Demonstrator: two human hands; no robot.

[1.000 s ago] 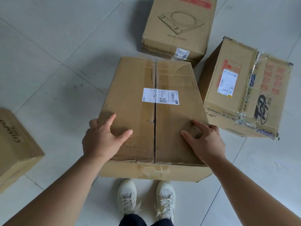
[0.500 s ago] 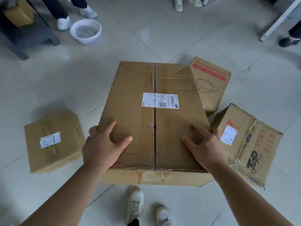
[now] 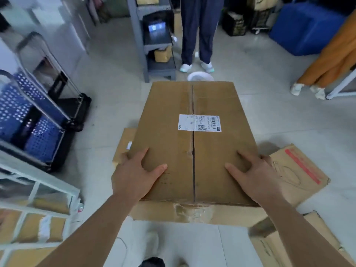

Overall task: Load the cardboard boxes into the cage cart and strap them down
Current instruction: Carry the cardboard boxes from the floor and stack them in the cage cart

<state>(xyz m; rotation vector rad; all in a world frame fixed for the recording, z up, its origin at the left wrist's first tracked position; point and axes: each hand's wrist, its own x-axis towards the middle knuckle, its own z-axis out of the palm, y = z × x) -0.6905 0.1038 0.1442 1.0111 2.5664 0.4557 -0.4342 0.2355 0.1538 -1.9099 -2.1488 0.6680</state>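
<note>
Grips the large cardboard box [image 3: 192,151], lifted above the floor [image 3: 289,122], by its side edges with left hand [image 3: 133,180] and right hand [image 3: 258,176]; risks stumbling on loose boxes [image 3: 300,170] underfoot and dropping it short of the white-framed cart [image 3: 57,186] at left.

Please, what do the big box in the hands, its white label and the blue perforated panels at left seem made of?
Big box: brown cardboard, matte, by its creases and flap seam. White label: printed paper, probably adhesive, with barcode and QR code. Blue panels: likely moulded plastic, evenly perforated; blur leaves this open.
</note>
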